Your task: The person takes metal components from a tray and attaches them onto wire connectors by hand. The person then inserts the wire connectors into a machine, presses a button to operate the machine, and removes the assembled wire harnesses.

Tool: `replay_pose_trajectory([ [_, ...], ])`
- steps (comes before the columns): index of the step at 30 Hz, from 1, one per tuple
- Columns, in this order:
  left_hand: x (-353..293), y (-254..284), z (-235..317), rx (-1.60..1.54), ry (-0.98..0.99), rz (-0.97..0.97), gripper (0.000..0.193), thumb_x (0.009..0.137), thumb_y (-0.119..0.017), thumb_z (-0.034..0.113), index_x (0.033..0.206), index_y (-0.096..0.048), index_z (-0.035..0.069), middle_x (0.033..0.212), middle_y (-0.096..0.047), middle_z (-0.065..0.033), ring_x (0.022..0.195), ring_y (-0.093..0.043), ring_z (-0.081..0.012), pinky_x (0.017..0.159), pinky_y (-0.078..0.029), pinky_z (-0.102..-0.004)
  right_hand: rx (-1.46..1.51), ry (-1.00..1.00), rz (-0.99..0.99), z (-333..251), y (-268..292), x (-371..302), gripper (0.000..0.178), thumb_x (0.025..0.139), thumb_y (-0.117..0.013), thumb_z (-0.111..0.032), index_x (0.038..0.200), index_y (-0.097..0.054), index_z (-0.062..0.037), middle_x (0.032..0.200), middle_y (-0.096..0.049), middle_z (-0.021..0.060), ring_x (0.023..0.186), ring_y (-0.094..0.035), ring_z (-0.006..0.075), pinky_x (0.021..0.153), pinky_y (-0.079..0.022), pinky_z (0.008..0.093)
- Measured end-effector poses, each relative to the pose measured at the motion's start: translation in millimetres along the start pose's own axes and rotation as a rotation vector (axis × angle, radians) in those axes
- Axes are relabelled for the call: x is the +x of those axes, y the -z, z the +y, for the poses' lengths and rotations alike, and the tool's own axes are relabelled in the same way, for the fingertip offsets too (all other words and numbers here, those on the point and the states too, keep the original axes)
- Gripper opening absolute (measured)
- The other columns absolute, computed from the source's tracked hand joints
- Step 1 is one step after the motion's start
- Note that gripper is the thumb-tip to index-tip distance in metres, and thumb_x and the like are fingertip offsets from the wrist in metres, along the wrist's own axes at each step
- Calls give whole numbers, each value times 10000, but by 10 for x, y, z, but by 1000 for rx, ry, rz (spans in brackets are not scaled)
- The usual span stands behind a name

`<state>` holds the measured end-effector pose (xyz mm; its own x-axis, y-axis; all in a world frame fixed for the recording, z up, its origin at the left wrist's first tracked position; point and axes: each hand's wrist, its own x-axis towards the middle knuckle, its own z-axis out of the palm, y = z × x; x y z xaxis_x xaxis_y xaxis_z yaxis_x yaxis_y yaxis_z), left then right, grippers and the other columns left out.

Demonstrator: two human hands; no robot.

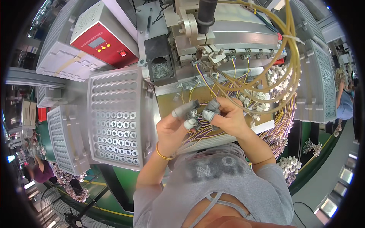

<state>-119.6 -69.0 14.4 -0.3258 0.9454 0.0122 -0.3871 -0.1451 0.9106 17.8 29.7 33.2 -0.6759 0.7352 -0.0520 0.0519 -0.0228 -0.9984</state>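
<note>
Over the front of the brown work board (165, 102), my left hand (173, 125) pinches a small pale connector (194, 113) between thumb and forefinger. Grey coverings wrap those fingertips. Just to its right, my right hand (231, 117) is closed, its covered thumb and forefinger pressed together close to the connector. Whatever lies between the right fingertips is hidden. Purple, yellow and white wires (205, 131) run beneath both hands. Behind them, several small connectors with wires sit along the front of the metal fixture (232, 36).
On the left stands a grey tray (141, 114) with rows of metal rings. A red-fronted control box (102, 43) is behind it, beside a black bin (156, 47) of small parts. Yellowish hoses (293, 57) loop at right above wire bundles (281, 125) with white connectors.
</note>
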Motion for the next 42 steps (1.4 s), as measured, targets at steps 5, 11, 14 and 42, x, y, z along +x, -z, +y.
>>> replay_pose_trajectory([
  [5, -16, 1, 5, 106, -71, -51, 382, 740, -592, -52, 1112, -506, -40, 1072, -557, -115, 812, -563, -120, 648, -486, -216, -106, 42, 29, -87, -30, 2, 86, 670, -607, -4, 656, -523, 6, 574, -504, -34, 519, -431, 11, 451, -346, 175],
  [11, 11, -35, 0, 370, -208, -54, 349, 710, -619, -40, 1053, -558, -21, 996, -594, -100, 824, -577, -133, 665, -480, -225, -344, 344, 35, -84, -14, -6, 116, 623, -593, -25, 597, -487, 15, 498, -460, 24, 451, -414, 46, 399, -318, 209],
  [14, 47, -71, -30, 230, -17, 37, 284, 728, -600, -31, 1011, -580, -11, 967, -604, -95, 752, -574, -108, 600, -476, -209, -419, 313, 15, -87, -6, -17, 88, 640, -577, -21, 633, -501, 24, 526, -492, 39, 479, -454, 58, 420, -351, 217],
  [42, 174, 47, -396, 816, -203, -302, 139, 652, -608, -1, 781, -637, 41, 692, -594, -97, 582, -538, -222, 540, -430, -290, 542, 113, 1004, 614, 1227, 462, 114, 785, -547, -92, 707, -499, -24, 555, -440, -15, 355, -419, 105, 320, -355, 222],
])
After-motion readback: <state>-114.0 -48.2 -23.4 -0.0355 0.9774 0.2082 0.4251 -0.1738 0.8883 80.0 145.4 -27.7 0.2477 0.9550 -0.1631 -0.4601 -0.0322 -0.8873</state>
